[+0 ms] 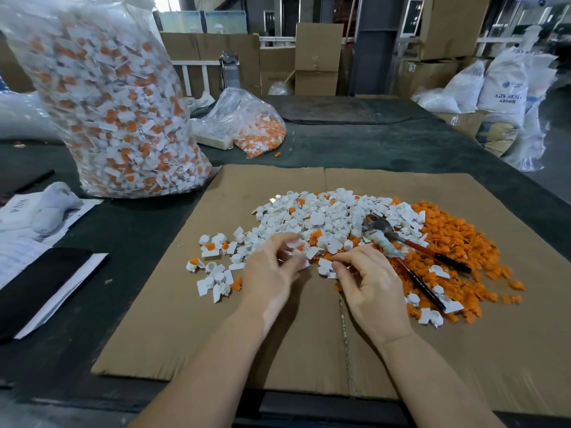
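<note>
Two clear plastic bags stand on the dark table. The tall clear plastic bag at the far left is packed with white caps fitted with orange inserts. The smaller clear plastic bag behind the work area slumps open and holds a low mound of the same orange and white parts.

A flat brown cardboard sheet carries the loose stock, which is far too much to count. There is a heap of loose white plastic caps in the middle and a heap of small orange plastic inserts touching it on the right. A scattered group of white caps lies to the left, a few of them showing orange.

One pair of pliers with red and black handles lies across the seam of the two heaps, just beyond the right hand.

The left hand curls its fingers round a blurred white piece at the near edge of the white heap. The right hand pinches a flat white cap between thumb and forefinger, close beside the left.

A black notebook and white papers lie at the left. Brown cardboard boxes, a grey water bottle and white printed sacks stand beyond the table.
</note>
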### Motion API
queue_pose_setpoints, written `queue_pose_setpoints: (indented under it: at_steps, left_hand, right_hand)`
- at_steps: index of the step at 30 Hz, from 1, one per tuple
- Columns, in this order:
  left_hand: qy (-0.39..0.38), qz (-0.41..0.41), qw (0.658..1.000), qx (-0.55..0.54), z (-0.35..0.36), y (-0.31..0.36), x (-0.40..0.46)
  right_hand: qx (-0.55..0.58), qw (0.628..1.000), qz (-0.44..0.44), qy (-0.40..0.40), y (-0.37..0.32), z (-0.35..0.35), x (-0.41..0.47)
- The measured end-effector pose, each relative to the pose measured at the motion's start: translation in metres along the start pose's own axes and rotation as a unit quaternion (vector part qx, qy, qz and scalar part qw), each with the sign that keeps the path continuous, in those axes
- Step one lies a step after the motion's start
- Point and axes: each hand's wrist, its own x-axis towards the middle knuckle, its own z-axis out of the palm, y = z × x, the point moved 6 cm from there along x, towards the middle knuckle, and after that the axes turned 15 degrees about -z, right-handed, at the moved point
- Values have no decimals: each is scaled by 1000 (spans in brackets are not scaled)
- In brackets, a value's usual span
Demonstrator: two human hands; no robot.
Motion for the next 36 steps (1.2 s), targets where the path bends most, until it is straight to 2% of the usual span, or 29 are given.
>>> queue_pose_setpoints:
  at_steps: [2, 5, 8, 11, 16, 19, 21, 23, 28, 33, 36]
  left_hand:
    - [75, -8, 997, -12, -32, 1, 11]
    - [155, -46, 986, 43, -72, -4, 27]
    - [221, -73, 953, 191, -98, -10, 37]
    - [224, -85, 933, 267, -103, -15, 41]
    - [217, -92, 919, 316, -96, -17, 40]
    - [224, -67, 915, 329, -95, -9, 36]
    - [201, -43, 934, 294, -95, -1, 33]
    - [140, -47, 942, 302, -93, 3, 31]
    - [-3, -118, 886, 448, -91, 9, 22]
    - [-83, -131, 818, 554, -86, 5, 12]
    - [-100, -120, 814, 560, -82, 2, 11]
  right_hand:
    - [2, 1000, 0, 1, 0, 1, 0]
    - [1, 1000, 0, -5, 0, 2, 0]
    - [-3, 1000, -2, -7, -1, 3, 0]
    - [-1, 1000, -2, -10, 0, 3, 0]
    - [1, 1000, -3, -12, 0, 3, -1]
    - [-3, 1000, -1, -12, 1, 3, -1]
    - [-3, 1000, 2, -11, 1, 4, -1]
    - [-4, 1000, 2, -9, 1, 3, -1]
    - [-5, 1000, -1, -9, 0, 2, 0]
    - [-5, 1000, -2, -9, 0, 2, 0]
    - [-5, 1000, 0, -8, -1, 1, 0]
